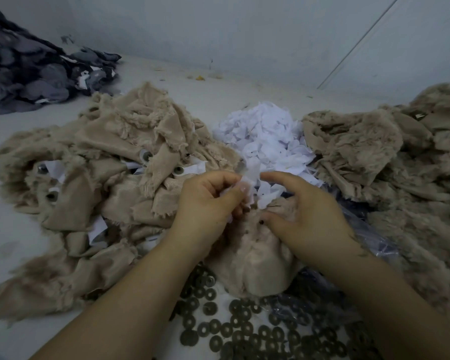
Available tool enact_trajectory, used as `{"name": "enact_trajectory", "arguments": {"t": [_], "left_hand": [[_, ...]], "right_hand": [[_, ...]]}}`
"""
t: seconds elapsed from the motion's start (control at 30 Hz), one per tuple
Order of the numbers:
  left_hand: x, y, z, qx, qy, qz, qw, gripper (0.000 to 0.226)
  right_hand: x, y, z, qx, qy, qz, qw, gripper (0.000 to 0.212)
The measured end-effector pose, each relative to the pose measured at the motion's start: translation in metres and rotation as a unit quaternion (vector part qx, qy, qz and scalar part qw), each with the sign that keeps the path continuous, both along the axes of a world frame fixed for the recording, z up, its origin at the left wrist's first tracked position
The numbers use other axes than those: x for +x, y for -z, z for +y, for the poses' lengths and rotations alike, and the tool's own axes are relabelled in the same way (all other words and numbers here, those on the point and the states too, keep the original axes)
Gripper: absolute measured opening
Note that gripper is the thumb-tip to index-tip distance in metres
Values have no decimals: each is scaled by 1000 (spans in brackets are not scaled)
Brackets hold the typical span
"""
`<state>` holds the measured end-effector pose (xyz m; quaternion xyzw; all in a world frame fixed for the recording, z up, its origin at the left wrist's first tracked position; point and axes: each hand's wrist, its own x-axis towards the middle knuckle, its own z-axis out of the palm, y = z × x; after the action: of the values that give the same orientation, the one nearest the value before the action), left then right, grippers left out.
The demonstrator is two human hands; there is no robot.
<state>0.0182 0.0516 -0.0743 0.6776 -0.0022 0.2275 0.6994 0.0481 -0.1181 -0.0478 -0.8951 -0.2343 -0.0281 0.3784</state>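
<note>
White table [24, 255], wall behind. Big tan plush fabric pile [102, 157] on the left, reaching from far to near and partly under the left forearm. Second tan plush heap [400, 178] on the right, cut off by the frame edge. Dark grey fabric pile [29, 74] far left, well apart from the hands, also cut off. White scrap pile [265, 136] far centre, between the two tan piles and just beyond the fingertips. Dark ring washers [244, 331] scattered near, between the forearms; some run off the bottom edge. Clear plastic bag [374, 245] under the right forearm, contents dark and hard to read. Plastic eyes [177, 170] poke through the left pile, with white slips beside them.

Tan piece [255, 255] sits centre, under both hands, over the washers; its top is covered by the hands. Left hand [208, 203]: fingers curled, thumb and fingers pinching a white scrap [247, 185] just above the tan piece; the scrap is motion-blurred, shape unclear. Right hand [307, 211]: index stretched toward the scrap, thumb resting on the tan piece beside a small dark stud [261, 222]; its other fingers are hidden behind the hand, so cannot tell if it grips.
</note>
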Motion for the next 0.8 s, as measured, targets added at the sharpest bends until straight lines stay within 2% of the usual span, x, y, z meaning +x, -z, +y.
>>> {"name": "enact_trajectory", "arguments": {"t": [0.1, 0.23, 0.3, 0.37, 0.5, 0.57, 0.67, 0.73, 0.8], "left_hand": [[-3, -1, -4, 6, 28, -11, 1000, 16], [-3, -3, -5, -23, 60, 5, 998, 20], [-3, -4, -5, 29, 82, 11, 996, 21], [-3, -4, -7, 67, 107, 10, 992, 13], [4, -7, -15, 3, 115, 9, 993, 17], [9, -12, -20, 3, 130, 17, 991, 12], [22, -14, -25, -11, 91, 51, 995, 9], [34, -14, -24, -42, 29, 74, 996, 17], [42, -17, -18, -30, 7, 87, 996, 27]], "right_hand": [[1, 1, 1, 15, -12, 41, 999, 66], [5, 1, -1, 18, -5, 39, 999, 68], [6, 2, 0, 8, -12, 38, 999, 74], [5, 3, 1, 4, -20, 46, 999, 78], [8, 4, -1, -1, -14, 53, 998, 83], [10, 2, -1, -2, -9, 60, 998, 84], [11, -1, -6, -17, -4, 72, 997, 89], [11, -2, -10, -50, 0, 78, 996, 94], [10, -3, -13, -69, 1, 84, 994, 96]]}}
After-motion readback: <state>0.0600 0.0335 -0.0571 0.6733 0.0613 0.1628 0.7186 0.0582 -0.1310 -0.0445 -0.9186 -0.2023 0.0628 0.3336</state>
